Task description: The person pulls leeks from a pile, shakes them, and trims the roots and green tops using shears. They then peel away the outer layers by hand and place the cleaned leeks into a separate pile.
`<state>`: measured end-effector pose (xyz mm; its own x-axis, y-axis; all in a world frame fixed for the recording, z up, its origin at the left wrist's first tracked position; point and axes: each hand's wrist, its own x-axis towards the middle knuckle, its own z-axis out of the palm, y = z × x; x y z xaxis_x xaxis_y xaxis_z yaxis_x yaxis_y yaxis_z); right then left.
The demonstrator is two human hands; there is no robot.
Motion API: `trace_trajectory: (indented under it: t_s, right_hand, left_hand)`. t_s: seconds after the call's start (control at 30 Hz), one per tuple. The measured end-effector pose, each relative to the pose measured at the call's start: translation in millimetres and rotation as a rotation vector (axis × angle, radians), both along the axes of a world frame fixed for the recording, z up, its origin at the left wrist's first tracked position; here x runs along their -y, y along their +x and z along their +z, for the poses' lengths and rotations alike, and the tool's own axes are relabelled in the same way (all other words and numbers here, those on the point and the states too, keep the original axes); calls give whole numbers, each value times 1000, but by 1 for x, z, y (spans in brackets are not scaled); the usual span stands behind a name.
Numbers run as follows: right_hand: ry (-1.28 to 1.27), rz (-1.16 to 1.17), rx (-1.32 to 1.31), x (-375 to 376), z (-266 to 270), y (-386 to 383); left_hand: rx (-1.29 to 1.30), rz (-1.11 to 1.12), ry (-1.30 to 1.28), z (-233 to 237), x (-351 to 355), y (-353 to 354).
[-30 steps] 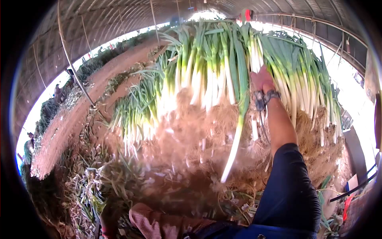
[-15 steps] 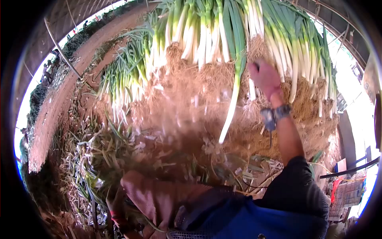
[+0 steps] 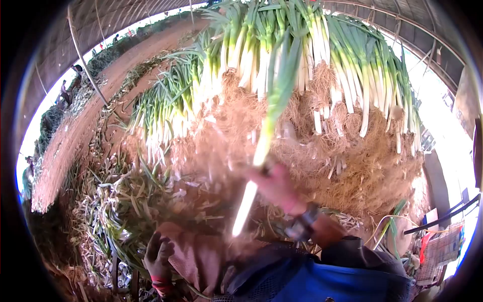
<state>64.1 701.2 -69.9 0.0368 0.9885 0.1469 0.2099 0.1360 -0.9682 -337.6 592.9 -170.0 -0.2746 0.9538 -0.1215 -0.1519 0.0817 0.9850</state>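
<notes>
A long green onion (image 3: 249,201) slants across the middle of the view, its white end low and its leaves up by the stack. My right hand (image 3: 279,187), blurred, is closed around its white shank. A dark device (image 3: 302,225) is strapped on that wrist. At the lower left, my left hand (image 3: 159,255) wears a grey glove with a red cuff. It is beside my knee with its fingers apart, and no object shows in it. The upright stack of green onions (image 3: 307,55) stands ahead, hairy roots facing me.
Loose roots and soil (image 3: 362,176) spread below the stack. Stripped leaves (image 3: 121,201) are heaped on the left. A plastic crate (image 3: 437,256) stands at the lower right. A dirt path (image 3: 85,131) runs along the left side, with people far off beyond it.
My right hand has come down and left from the stack's roots onto the single green onion's shank. That onion has moved lower and left. My left hand shows more clearly beside my knee.
</notes>
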Motion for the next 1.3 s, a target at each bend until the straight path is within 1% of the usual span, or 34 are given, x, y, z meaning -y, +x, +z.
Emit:
trace_trajectory:
  t_s: [0.03, 0.07, 0.1, 0.13, 0.17, 0.2, 0.23, 0.27, 0.33, 0.37, 0.4, 0.43, 0.47, 0.5, 0.53, 0.6, 0.67, 0.7, 0.73, 0.77, 0.8, 0.83, 0.87, 0.93, 0.97, 1.0, 1.07, 1.1, 1.13, 1.17, 1.2, 1.23, 1.27, 1.3]
  right_hand:
    - [189, 73, 14, -3, -20, -19]
    - [368, 107, 24, 6, -13, -38]
    - [406, 208, 44, 0, -21, -56]
    - [556, 223, 83, -5, -39, -77]
    - [687, 208, 103, 8, -21, -94]
    - [651, 288, 64, 11, -30, -117]
    - [589, 373, 63, 23, -24, -132]
    - [468, 520, 26, 39, -6, -138]
    - [480, 638, 255, 53, -5, -160]
    - [597, 663, 271, 56, -17, -178]
    - [713, 685, 285, 57, -28, -191]
    - [232, 1008, 527, 66, 38, -169]
    - [206, 1098, 522, 65, 33, -176]
    - [200, 1105, 529, 65, 25, -182]
    - [194, 1112, 536, 66, 17, -186]
    - [153, 1120, 547, 62, 1, -189]
    - [106, 1130, 557, 56, -29, -192]
    - [275, 1117, 514, 50, -48, -192]
    - [438, 1096, 464, 48, -67, -193]
    - [428, 1101, 457, 45, -69, -191]
    - [518, 1048, 607, 41, -73, -190]
    - [607, 988, 756, 36, -73, -188]
    - [599, 991, 744, 30, -66, -184]
    - [627, 954, 642, 21, -51, -175]
    - [640, 904, 556, 16, -63, -180]
    - [638, 903, 553, 8, -62, -182]
    - [619, 846, 196, -23, -47, -176]
    - [786, 647, 92, -38, -36, -164]
    - [950, 443, -16, -54, -20, -148]
    - [845, 483, -218, -72, -2, -131]
    - [1126, 261, -234, -95, 32, -110]
    - [784, 378, -258, -110, 39, -68]
    - [958, 139, -424, -160, 36, -56]
    - [428, 173, -1072, -170, 83, -24]
  left_hand:
    - [-2, -3, 2, 11, 1, 5]
    - [-31, -36, 61, 25, 3, 10]
    - [-58, -68, 121, 38, 3, 14]
    - [-56, -67, 126, 50, 2, 18]
    - [-79, -94, 151, 62, 1, 21]
    - [-101, -121, 178, 74, 0, 24]
    - [-168, -154, 199, 85, -1, 27]
    - [-166, -155, 198, 88, -6, 28]
    - [-199, -192, 328, 90, -11, 19]
    - [-8, -228, 371, 60, -18, -6]
    - [135, -292, 377, 58, -20, -18]
    - [189, -350, 401, 76, -18, -18]
    - [242, -407, 425, 95, -17, -18]
    - [183, -154, 436, 64, -8, -64]
    - [360, 195, 491, 92, -16, -30]
    - [473, 384, 546, 72, -6, -74]
    - [381, 459, 480, 38, 18, -140]
    - [409, 664, 447, 63, 22, -106]
    - [405, 669, 436, 60, 25, -111]
    - [451, 724, 393, 51, 30, -121]
    - [490, 780, 349, 42, 38, -136]
    - [544, 583, 372, 23, 50, -164]
    - [534, 587, 362, 14, 51, -188]
    - [240, 534, 410, 5, 48, -219]
    - [290, 636, 465, 41, 23, -187]
    - [233, 582, 509, 76, 1, -168]
    - [2, 288, 621, 160, -52, -123]
    - [-152, 142, 657, 195, -75, -91]
    - [-117, -503, 830, 237, -105, -56]
    - [-404, 31, 792, 257, -122, 15]
    - [-640, 6, 828, 267, -134, 52]
    - [-631, -159, 861, 285, -137, 99]
    - [-569, -312, 915, 279, -139, 128]
    - [82, -524, 752, 255, -145, 147]
